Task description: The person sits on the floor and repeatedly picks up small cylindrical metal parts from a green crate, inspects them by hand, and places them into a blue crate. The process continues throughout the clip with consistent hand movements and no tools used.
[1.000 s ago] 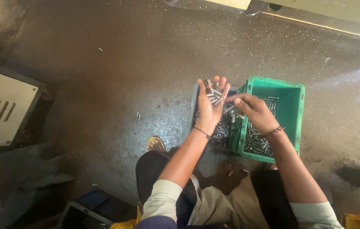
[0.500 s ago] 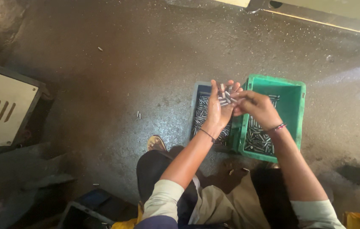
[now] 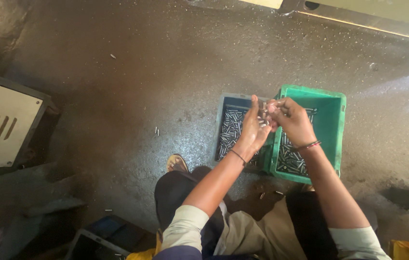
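A small workshop: a stained, gritty concrete floor point(image 3: 132, 86), a blue crate point(image 3: 228, 125) and a green crate point(image 3: 332, 115) full of small metal pins, a louvred machine cabinet point(image 3: 2, 125) at the left edge.
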